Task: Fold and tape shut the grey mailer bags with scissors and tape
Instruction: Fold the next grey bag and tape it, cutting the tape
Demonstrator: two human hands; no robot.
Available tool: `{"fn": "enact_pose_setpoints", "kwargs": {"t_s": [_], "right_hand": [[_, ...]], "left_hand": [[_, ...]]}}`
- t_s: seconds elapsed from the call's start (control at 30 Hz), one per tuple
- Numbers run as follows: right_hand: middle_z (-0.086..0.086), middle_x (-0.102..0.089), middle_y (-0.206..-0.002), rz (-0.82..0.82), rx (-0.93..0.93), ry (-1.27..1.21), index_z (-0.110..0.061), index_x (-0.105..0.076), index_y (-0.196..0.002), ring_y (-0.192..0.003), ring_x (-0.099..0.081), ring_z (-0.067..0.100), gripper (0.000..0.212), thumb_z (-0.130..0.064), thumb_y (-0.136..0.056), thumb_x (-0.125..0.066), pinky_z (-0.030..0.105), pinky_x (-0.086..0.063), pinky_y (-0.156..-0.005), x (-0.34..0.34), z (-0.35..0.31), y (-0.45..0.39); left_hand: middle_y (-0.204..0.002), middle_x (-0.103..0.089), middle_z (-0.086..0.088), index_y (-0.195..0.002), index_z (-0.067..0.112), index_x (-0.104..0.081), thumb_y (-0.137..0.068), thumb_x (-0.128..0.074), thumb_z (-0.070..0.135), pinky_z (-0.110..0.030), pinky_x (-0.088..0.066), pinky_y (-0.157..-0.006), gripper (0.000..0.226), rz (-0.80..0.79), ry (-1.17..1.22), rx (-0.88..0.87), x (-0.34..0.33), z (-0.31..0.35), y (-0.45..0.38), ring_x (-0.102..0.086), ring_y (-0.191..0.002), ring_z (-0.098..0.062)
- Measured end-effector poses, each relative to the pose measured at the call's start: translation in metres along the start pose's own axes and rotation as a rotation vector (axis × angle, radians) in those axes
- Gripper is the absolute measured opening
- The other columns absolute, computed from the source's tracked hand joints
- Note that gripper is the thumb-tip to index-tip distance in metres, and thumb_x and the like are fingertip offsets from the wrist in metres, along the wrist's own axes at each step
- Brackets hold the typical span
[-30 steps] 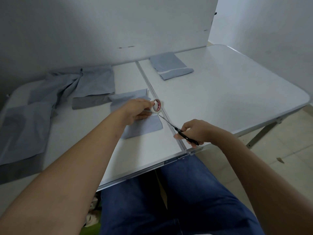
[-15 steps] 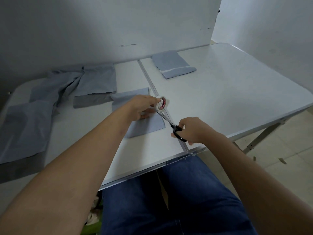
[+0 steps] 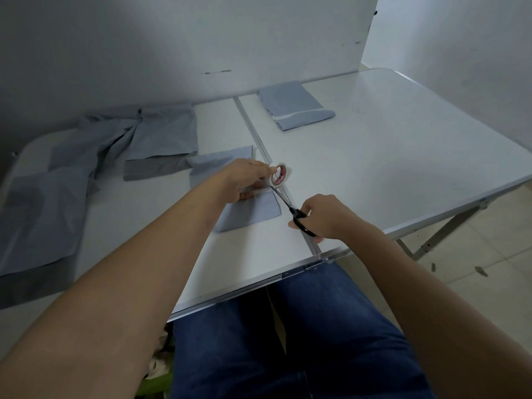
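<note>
The left hand [image 3: 244, 180] pinches the tape roll [image 3: 278, 177] over the folded mailer bag [image 3: 253, 211]. The right hand [image 3: 322, 217] grips the scissors [image 3: 290, 210], pointing far-left at the tape.

Grey mailer bags [image 3: 161, 139]; white tape roll [image 3: 278, 177] w/ red print; blk scissors [image 3: 299, 220]; white table [image 3: 403, 156].

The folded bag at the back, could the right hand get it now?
Probably not yet: the right hand grips the scissors. The table up to the folded bag lies bare.
</note>
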State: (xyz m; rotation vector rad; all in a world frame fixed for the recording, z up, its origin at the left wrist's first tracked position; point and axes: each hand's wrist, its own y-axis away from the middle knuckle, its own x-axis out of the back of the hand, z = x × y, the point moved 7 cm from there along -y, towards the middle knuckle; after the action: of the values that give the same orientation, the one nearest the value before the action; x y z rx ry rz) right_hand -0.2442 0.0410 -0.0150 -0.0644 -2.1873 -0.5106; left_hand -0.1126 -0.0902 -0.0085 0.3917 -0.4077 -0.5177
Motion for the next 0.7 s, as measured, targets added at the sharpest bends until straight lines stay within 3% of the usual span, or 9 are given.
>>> {"fn": "enact_pose_setpoints", "kwargs": {"t_s": [0.23, 0.33, 0.5, 0.6, 0.7], "right_hand": [[0.01, -0.069, -0.066, -0.004, -0.007, -0.026, -0.003, -0.069, -0.094, -0.049, -0.061, 0.016, 0.043, -0.045, -0.085, -0.068, 0.025, -0.054, -0.059, -0.0008, 0.0005, 0.0001], [0.009, -0.069, -0.064, -0.003, -0.002, -0.029, -0.002, -0.069, -0.092, -0.047, -0.059, 0.014, 0.044, -0.045, -0.086, -0.068, 0.025, -0.054, -0.06, -0.001, 0.0, -0.0004], [0.0, -0.062, -0.049, -0.013, -0.017, -0.059, 0.0, -0.069, -0.089, -0.038, -0.054, 0.008, 0.041, -0.042, -0.086, -0.069, 0.017, -0.047, -0.048, -0.0022, 0.001, -0.0016], [0.003, -0.067, -0.056, -0.023, -0.011, -0.07, 0.001, -0.07, -0.089, -0.041, -0.054, 0.007, 0.044, -0.043, -0.086, -0.068, 0.018, -0.048, -0.052, -0.0027, 0.0017, -0.0012], [0.008, -0.07, -0.061, -0.011, -0.027, -0.068, 0.0, -0.068, -0.09, -0.047, -0.058, 0.011, 0.045, -0.045, -0.086, -0.067, 0.02, -0.047, -0.052, -0.0006, 0.0053, -0.0004]], "left_hand": [[-0.109, -0.071, -0.003, -0.099, 0.022, -0.072, -0.079, -0.076, 0.036, -0.026, -0.046, -0.064, 0.025, 0.006, -0.01, 0.006, 0.0009, -0.0022, -0.0035, -0.064, -0.108, -0.019], [-0.108, -0.071, -0.003, -0.099, 0.023, -0.072, -0.078, -0.077, 0.037, -0.026, -0.046, -0.065, 0.026, 0.009, -0.008, 0.011, 0.0009, -0.0034, -0.0041, -0.063, -0.11, -0.019], [-0.109, -0.071, -0.005, -0.098, 0.022, -0.072, -0.078, -0.077, 0.036, -0.025, -0.046, -0.061, 0.025, 0.016, -0.003, 0.007, 0.0, -0.0035, -0.0038, -0.064, -0.108, -0.02], [-0.108, -0.071, -0.004, -0.096, 0.022, -0.073, -0.08, -0.076, 0.034, -0.024, -0.046, -0.061, 0.02, 0.015, 0.015, 0.001, -0.0003, -0.0032, -0.0023, -0.064, -0.097, -0.016], [-0.108, -0.071, -0.001, -0.094, 0.024, -0.073, -0.079, -0.076, 0.035, -0.029, -0.048, -0.07, 0.019, 0.021, 0.101, 0.018, 0.0033, -0.0045, -0.0014, -0.066, -0.1, -0.017]]}}
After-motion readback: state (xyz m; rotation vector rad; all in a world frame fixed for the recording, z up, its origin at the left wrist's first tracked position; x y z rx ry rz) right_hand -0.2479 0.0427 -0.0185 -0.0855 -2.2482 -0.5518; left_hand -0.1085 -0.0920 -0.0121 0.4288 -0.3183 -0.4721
